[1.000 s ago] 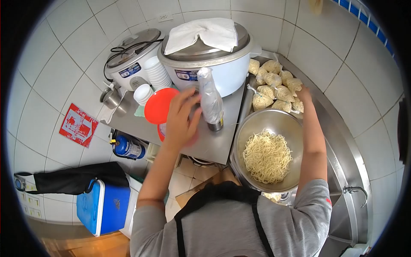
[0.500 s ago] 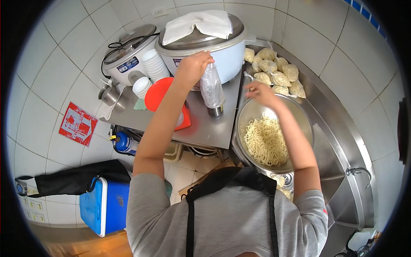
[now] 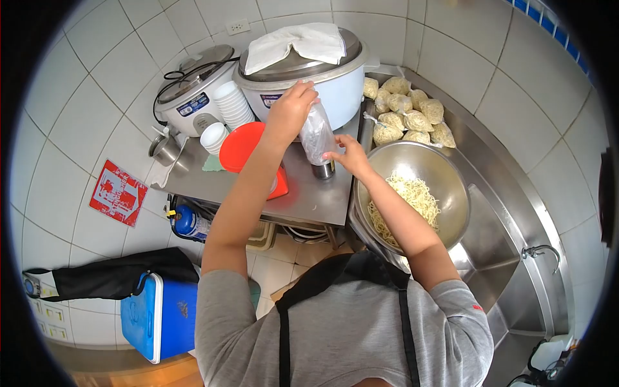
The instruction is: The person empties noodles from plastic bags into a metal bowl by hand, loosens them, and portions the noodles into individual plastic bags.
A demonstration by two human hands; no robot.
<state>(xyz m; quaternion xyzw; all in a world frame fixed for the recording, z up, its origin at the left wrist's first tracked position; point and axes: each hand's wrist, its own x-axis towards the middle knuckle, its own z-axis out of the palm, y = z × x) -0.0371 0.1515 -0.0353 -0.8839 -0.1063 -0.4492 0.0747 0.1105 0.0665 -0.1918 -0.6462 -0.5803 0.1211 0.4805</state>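
A clear plastic bag (image 3: 316,133) stands upright over a small metal canister (image 3: 324,170) on the steel table. My left hand (image 3: 292,109) pinches the top of the bag, fingers closed. At the bag's lower right side, my right hand (image 3: 350,157) has its thumb and fingers against the plastic; its fingertips are partly hard to make out. Under my right forearm is a large steel bowl (image 3: 454,187) with a heap of pale yellow noodles (image 3: 416,201) inside, partly covered by the arm.
Several tied bags of noodles (image 3: 418,120) lie behind the bowl. A red kitchen scale (image 3: 279,184) with a round red plate (image 3: 241,147), stacked white cups (image 3: 233,105) and two rice cookers (image 3: 303,77) stand on the left. A sink tap (image 3: 541,255) is at the right.
My right hand has moved left from above the bowl to the lower side of the plastic bag. My left hand stays at the bag's top, and the bag now leans slightly.
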